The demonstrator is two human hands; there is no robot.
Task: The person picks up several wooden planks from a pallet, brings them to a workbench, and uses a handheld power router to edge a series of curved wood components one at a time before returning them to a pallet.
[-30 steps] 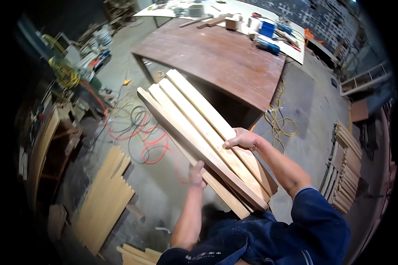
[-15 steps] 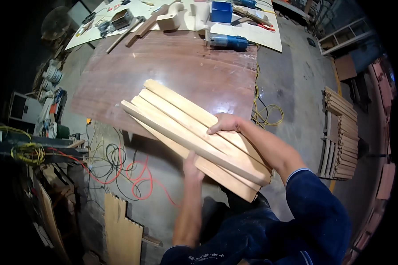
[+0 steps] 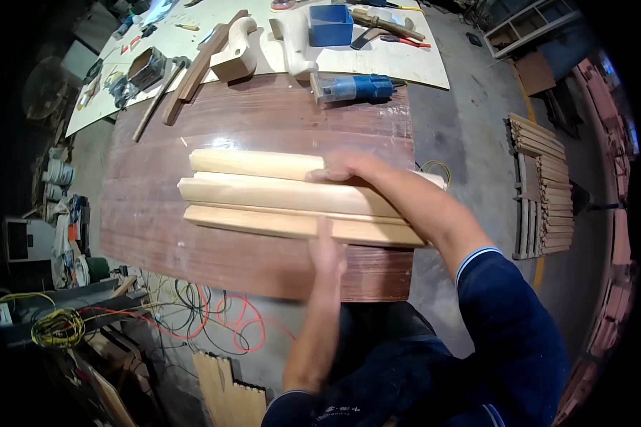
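Observation:
Several pale wooden strips lie side by side, crosswise over a brown wooden tabletop. My left hand grips the near edge of the closest strip from below in the picture, its thumb up against the wood. From the far side my right hand holds the farthest strip, fingers somewhat blurred. The bundle is pinched between both hands. My right forearm covers part of the strips' right end. Whether their undersides rest fully on the tabletop cannot be seen.
A blue power tool lies on the tabletop's far side. Behind are curved wooden pieces, a blue box and hand tools on a pale board. Stacked timber stands right; red and black cables cover the floor lower left.
Both hands have carried the strips away from my body and over the tabletop. The strips have turned from slanting to nearly level across the view and spread slightly apart.

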